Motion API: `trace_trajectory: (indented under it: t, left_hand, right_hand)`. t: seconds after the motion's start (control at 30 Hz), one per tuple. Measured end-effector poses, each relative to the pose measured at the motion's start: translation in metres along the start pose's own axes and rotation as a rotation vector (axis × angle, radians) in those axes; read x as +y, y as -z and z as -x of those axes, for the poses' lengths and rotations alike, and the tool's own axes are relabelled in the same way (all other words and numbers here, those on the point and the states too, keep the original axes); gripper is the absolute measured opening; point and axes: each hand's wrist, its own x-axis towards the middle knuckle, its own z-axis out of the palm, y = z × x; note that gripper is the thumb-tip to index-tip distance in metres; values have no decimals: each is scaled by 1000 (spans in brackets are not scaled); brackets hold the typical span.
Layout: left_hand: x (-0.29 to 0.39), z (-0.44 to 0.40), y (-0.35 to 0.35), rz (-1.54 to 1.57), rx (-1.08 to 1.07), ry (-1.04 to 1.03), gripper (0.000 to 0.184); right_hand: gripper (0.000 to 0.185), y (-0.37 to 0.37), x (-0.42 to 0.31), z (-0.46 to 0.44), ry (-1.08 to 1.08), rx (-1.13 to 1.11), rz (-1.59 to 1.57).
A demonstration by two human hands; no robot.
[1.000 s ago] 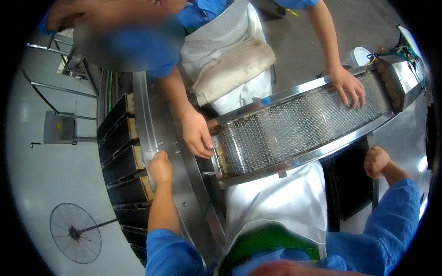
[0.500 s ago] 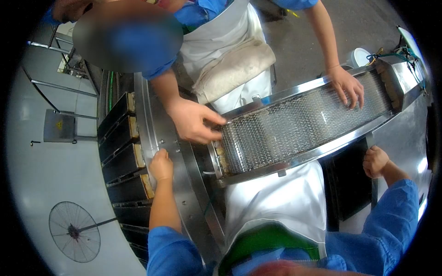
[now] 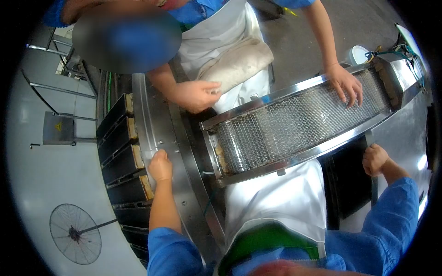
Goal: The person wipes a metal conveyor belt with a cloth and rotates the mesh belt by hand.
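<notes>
My left hand (image 3: 160,165) is closed in a fist and rests on the long steel ledge (image 3: 189,207) to the left. Nothing shows between its fingers. My right hand (image 3: 375,159) is also a fist, set against the edge of a steel panel (image 3: 400,133) on the right. Between my arms lies a conveyor (image 3: 294,124) with a wire mesh belt and shiny metal side rails. A co-worker's hand (image 3: 345,86) lies spread on the mesh near its far right end. The co-worker's other hand (image 3: 198,95) hovers off the conveyor's left end, fingers partly curled.
The co-worker stands across the conveyor in a white apron with a folded beige cloth (image 3: 239,64) at the waist. Dark trays with pale edges (image 3: 117,163) line the left. A wall fan (image 3: 75,233), a white bucket (image 3: 358,56) and cables (image 3: 405,55) are around.
The co-worker's hand at the left end has lifted off the mesh belt and drawn back toward the apron. My two hands stay where they were.
</notes>
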Motion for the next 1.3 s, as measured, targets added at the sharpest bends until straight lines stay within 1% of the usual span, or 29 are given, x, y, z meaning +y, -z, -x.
trace_trajectory:
  t: [0.27, 0.47, 0.53, 0.67, 0.7, 0.77, 0.8, 0.87, 0.93, 0.97, 1.03, 1.2, 1.23, 1.3]
  left_hand:
    - [-3, 0, -3, 23, -4, -12, 8]
    - [-2, 1, -2, 25, 14, -12, 8]
    - [-2, 0, -1, 26, -13, 9, 9]
    - [-1, 2, 1, 30, -2, -4, 9]
    - [-4, 4, -5, 41, 17, -7, 9]
    - [-8, -3, -10, 52, 73, -17, 10]
    - [-6, -2, -6, 39, 69, -21, 10]
    - [-3, -1, -2, 14, 55, -55, 10]
    - [-2, -1, -1, -19, 43, -39, 11]
    - [-2, 3, -1, -49, 36, -17, 11]
    - [-2, 6, -3, -34, -4, -10, 12]
    - [-9, 1, -8, 42, -13, -11, 13]
    - [-10, 2, -10, 58, -7, 6, 12]
    - [-7, 0, -11, 78, -7, 16, 12]
  right_hand:
    - [18, 0, 0, 1, 4, 14, -20]
    - [17, 6, -1, -2, 5, -39, -11]
    - [17, 6, -2, -2, -8, 6, 2]
    - [16, 1, -4, 2, -22, -20, -27]
    - [15, -9, -3, 8, -55, -150, 32]
    - [15, -12, 4, 4, -108, -253, 108]
    - [15, -5, 3, 1, -59, -139, 59]
    - [14, -4, 1, 2, -9, -28, -4]
    - [15, -5, 0, 3, -39, -214, 90]
    - [15, -7, -2, 5, -33, -224, 66]
    - [16, 7, -2, -3, -19, -18, -10]
    - [17, -1, -1, 0, -32, 2, -43]
    - [17, -5, -1, 4, -43, -92, 21]
    - [17, -9, 0, 6, -59, -192, 81]
